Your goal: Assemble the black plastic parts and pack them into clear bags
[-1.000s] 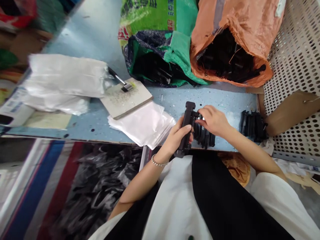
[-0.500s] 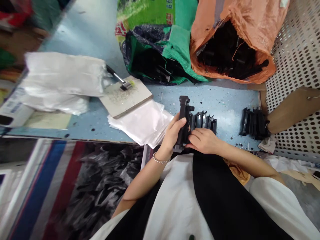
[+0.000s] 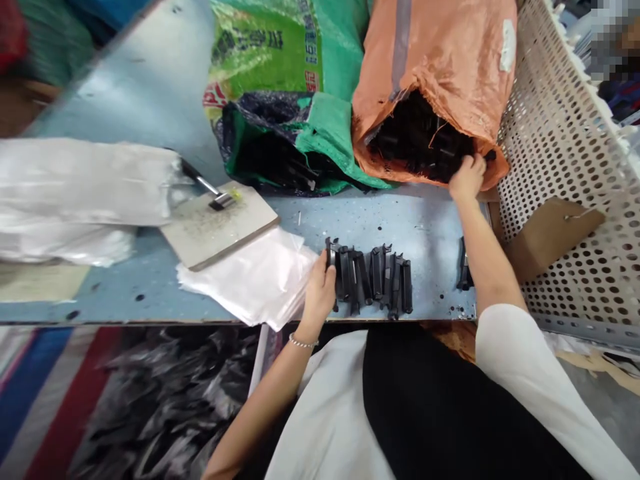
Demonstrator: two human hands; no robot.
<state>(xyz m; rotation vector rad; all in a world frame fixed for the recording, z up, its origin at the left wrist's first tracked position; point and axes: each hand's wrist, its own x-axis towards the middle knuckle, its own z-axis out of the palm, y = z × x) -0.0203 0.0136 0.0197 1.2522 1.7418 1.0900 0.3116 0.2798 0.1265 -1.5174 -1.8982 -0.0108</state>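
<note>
My left hand (image 3: 320, 288) is closed around the leftmost black plastic part (image 3: 331, 260), which stands at the end of a row. Several more such black parts (image 3: 377, 280) stand side by side there, near the table's front edge. My right hand (image 3: 467, 178) is stretched out to the mouth of an orange woven sack (image 3: 435, 63). Its fingers are apart and bent at the lower right rim. Dark parts (image 3: 415, 137) fill the sack's opening; my fingertips are partly lost against them.
A green sack (image 3: 333, 120) lies left of the orange one. On the left are a board (image 3: 225, 230) with a brush (image 3: 207, 187), clear plastic bags (image 3: 255, 280) and white packs (image 3: 83, 180). A perforated panel (image 3: 555, 147) borders the right. Another black part (image 3: 465, 267) lies near my right forearm.
The black part that both hands held is down at the row's left end, under my left hand. My right hand has let go and moved up and right to the orange sack. The view has shifted.
</note>
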